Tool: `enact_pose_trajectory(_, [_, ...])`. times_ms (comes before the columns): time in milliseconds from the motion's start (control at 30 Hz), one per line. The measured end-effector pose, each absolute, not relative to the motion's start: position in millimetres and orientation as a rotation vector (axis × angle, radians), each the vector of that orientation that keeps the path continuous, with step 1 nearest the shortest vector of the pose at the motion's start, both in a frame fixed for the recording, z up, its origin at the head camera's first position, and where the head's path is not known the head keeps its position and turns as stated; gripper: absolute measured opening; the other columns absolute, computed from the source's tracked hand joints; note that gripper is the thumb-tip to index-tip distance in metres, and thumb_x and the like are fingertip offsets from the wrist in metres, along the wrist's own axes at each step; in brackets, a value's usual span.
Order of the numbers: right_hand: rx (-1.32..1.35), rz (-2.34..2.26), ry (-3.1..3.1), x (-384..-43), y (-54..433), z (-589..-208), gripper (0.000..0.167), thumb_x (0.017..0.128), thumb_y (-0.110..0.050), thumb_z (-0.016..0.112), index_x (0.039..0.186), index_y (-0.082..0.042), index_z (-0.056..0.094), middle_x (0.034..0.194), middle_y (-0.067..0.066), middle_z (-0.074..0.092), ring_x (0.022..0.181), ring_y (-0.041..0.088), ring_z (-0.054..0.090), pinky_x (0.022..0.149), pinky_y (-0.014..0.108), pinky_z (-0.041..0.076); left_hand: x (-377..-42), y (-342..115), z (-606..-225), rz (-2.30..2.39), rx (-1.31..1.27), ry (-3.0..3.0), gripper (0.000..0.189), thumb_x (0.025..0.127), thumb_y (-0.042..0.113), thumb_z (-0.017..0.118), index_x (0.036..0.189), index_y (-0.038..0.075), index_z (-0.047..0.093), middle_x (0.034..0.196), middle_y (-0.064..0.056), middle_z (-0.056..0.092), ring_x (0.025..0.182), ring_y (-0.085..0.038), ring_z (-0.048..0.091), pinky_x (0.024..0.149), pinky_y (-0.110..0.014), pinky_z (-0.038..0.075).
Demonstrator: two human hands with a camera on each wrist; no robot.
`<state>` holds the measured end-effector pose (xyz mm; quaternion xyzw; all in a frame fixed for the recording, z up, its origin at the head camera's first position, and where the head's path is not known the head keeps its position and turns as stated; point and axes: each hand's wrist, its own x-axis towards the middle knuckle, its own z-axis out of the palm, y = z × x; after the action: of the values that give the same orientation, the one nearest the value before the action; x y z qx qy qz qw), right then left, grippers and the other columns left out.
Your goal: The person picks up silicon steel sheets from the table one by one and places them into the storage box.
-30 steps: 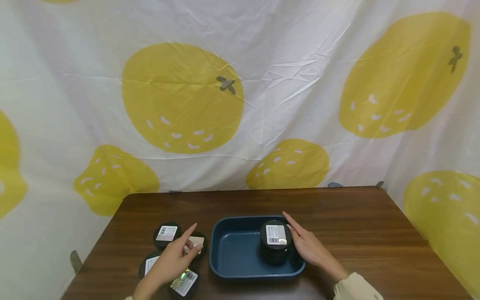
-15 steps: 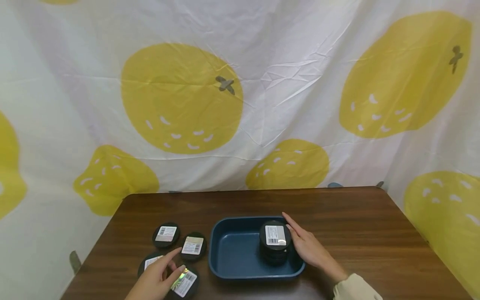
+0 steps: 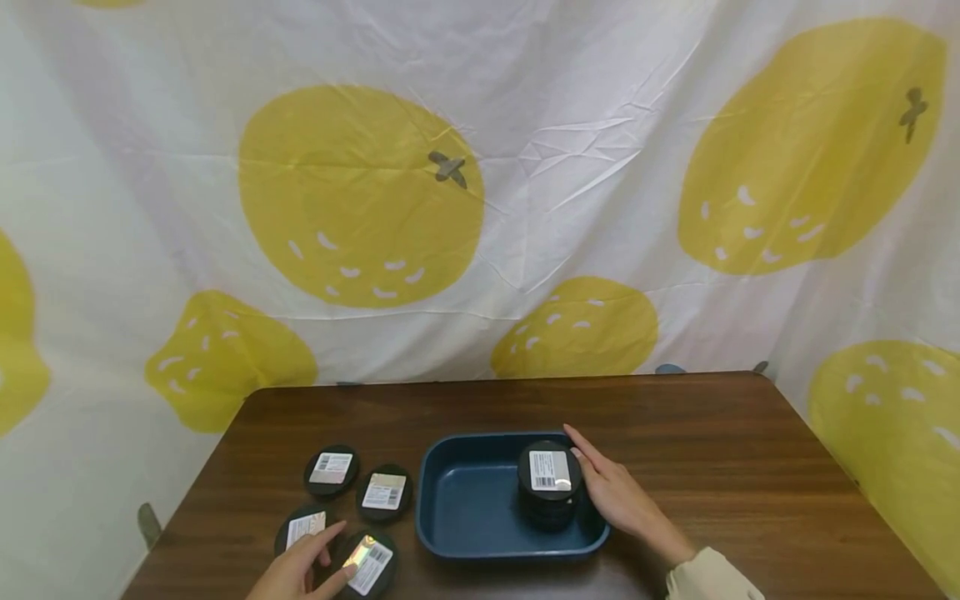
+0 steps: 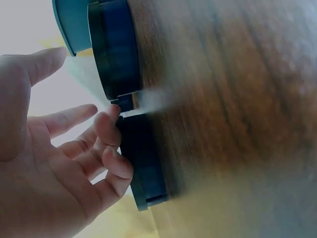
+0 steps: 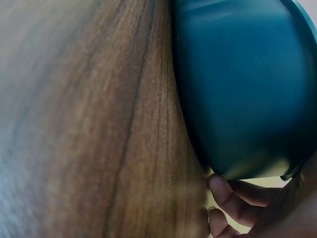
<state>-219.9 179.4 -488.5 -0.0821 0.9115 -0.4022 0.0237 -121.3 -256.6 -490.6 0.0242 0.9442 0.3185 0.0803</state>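
Four-sided and dark blue, a tray (image 3: 468, 554) stands in the middle of the table in the head view. Inside it, at the right, is a stack of round black jars (image 3: 550, 475) with a white label on top. My right hand (image 3: 618, 496) grips the tray's right side, its thumb over the rim beside the stack. In the right wrist view, fingertips (image 5: 220, 186) curl against the tray's outer wall. My left hand (image 3: 296, 571) hovers with loosely bent fingers between a left black jar (image 3: 303, 527) and a front black jar (image 3: 371, 567), holding nothing.
Another black jar (image 3: 332, 471) lies at the back left, and one more black jar (image 3: 385, 493) sits close to the tray's left wall. The brown wooden table (image 3: 712, 450) reaches back to a white curtain (image 3: 570, 192) printed with yellow fruit.
My left hand has drawn back toward the front left, away from the jar beside the tray, uncovering it. The right hand has stayed in place on the tray.
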Motion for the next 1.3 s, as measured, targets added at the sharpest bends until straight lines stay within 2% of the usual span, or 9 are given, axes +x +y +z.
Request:
enact_pose_trajectory(200, [-0.267, -1.255, 2.826, -220, 180, -490, 0.049, 0.107, -0.049, 0.029, 0.154, -0.038, 0.033, 0.153, 0.01, 0.044, 0.136, 0.037, 0.046, 0.109, 0.059, 0.034, -117, -256, -492, 0.942, 0.072, 2.822, 0.071, 0.084, 0.038, 0.078, 0.137, -0.002, 0.053, 0.092, -0.001, 0.055, 0.062, -0.008, 0.047, 0.054, -0.023, 0.041])
enact_pose_trajectory(400, [-0.266, -1.262, 2.837, -220, 180, -491, 0.048, 0.107, -0.048, 0.03, 0.154, -0.038, 0.034, 0.152, 0.01, 0.045, 0.135, 0.036, 0.047, 0.108, 0.059, 0.034, -122, -260, -498, 0.92, 0.134, 2.783, 0.081, 0.082, 0.042, 0.079, 0.14, -0.005, 0.048, 0.105, -0.007, 0.062, 0.074, -0.013, 0.052, 0.062, -0.026, 0.044])
enact_pose_trajectory(667, [-0.247, -1.252, 2.842, -219, 179, -491, 0.05, 0.107, -0.049, 0.031, 0.154, -0.035, 0.035, 0.151, 0.01, 0.046, 0.135, 0.036, 0.048, 0.108, 0.059, 0.034, -130, -277, -519, 0.897, 0.577, 2.803, 0.083, 0.078, 0.035, 0.084, 0.136, -0.011, 0.046, 0.1, -0.005, 0.055, 0.08, -0.004, 0.047, 0.067, -0.027, 0.045])
enact_pose_trajectory(767, [-0.243, -1.258, 2.842, -220, 179, -491, 0.049, 0.107, -0.049, 0.031, 0.154, -0.036, 0.035, 0.151, 0.01, 0.046, 0.135, 0.036, 0.047, 0.108, 0.059, 0.034, -132, -278, -525, 0.928, 0.653, 2.842, 0.084, 0.075, 0.035, 0.087, 0.136, -0.008, 0.047, 0.099, -0.001, 0.052, 0.083, 0.0, 0.045, 0.067, -0.025, 0.042])
enact_pose_trajectory(1000, [-0.242, -1.277, 2.837, -220, 179, -490, 0.048, 0.106, -0.049, 0.032, 0.153, -0.038, 0.035, 0.151, 0.01, 0.046, 0.135, 0.036, 0.047, 0.108, 0.059, 0.034, -140, -285, -535, 0.977, 0.875, 2.869, 0.086, 0.073, 0.038, 0.086, 0.142, 0.009, 0.046, 0.092, 0.011, 0.04, 0.081, 0.003, 0.034, 0.063, -0.021, 0.032])
enact_pose_trajectory(1067, [-0.255, -1.282, 2.842, -219, 179, -491, 0.049, 0.106, -0.049, 0.032, 0.153, -0.037, 0.036, 0.15, 0.011, 0.047, 0.135, 0.036, 0.048, 0.108, 0.059, 0.035, -144, -287, -536, 0.953, 0.858, 2.835, 0.087, 0.073, 0.04, 0.085, 0.144, 0.01, 0.044, 0.091, 0.01, 0.04, 0.081, 0.0, 0.034, 0.064, -0.023, 0.031])
enact_pose_trajectory(1233, [-0.263, -1.28, 2.854, -219, 179, -492, 0.049, 0.106, -0.051, 0.032, 0.153, -0.037, 0.037, 0.149, 0.01, 0.048, 0.134, 0.035, 0.049, 0.107, 0.058, 0.036, -154, -285, -533, 0.879, 0.464, 2.594, 0.095, 0.073, 0.049, 0.085, 0.149, 0.017, 0.039, 0.098, -0.001, 0.045, 0.089, -0.016, 0.038, 0.073, -0.031, 0.037])
enact_pose_trajectory(1300, [-0.261, -1.274, 2.856, -219, 179, -491, 0.049, 0.106, -0.051, 0.032, 0.153, -0.037, 0.037, 0.149, 0.01, 0.049, 0.133, 0.035, 0.049, 0.107, 0.058, 0.036, -157, -283, -532, 0.85, 0.393, 2.555, 0.097, 0.071, 0.051, 0.085, 0.15, 0.019, 0.037, 0.1, -0.003, 0.046, 0.09, -0.021, 0.039, 0.073, -0.036, 0.036])
